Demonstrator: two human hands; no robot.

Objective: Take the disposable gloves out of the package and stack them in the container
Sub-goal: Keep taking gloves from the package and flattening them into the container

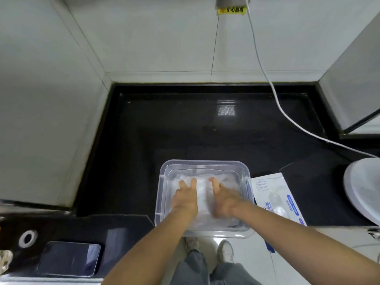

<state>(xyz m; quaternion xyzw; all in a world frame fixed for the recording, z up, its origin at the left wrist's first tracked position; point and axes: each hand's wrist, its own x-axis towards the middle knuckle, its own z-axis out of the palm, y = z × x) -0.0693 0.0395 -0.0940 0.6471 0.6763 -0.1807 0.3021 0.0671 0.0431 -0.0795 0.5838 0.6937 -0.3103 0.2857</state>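
Observation:
A clear plastic container [164, 182] stands at the front edge of the black counter. Inside it lies a pile of thin translucent disposable gloves [202, 194]. My left hand [186, 195] lies flat on the left half of the pile, fingers straight and pointing away from me. My right hand [222, 199] presses on the right half, fingers stretched forward. Neither hand grips anything. The white and blue glove package [275, 199] lies flat just right of the container, touching its right wall.
A white cable [273, 89] runs from the wall socket down across the counter's right side. A round white lid or dish [364, 188] sits at the far right. A dark phone [68, 258] lies on the lower left ledge. Tiled walls enclose the counter at back and left.

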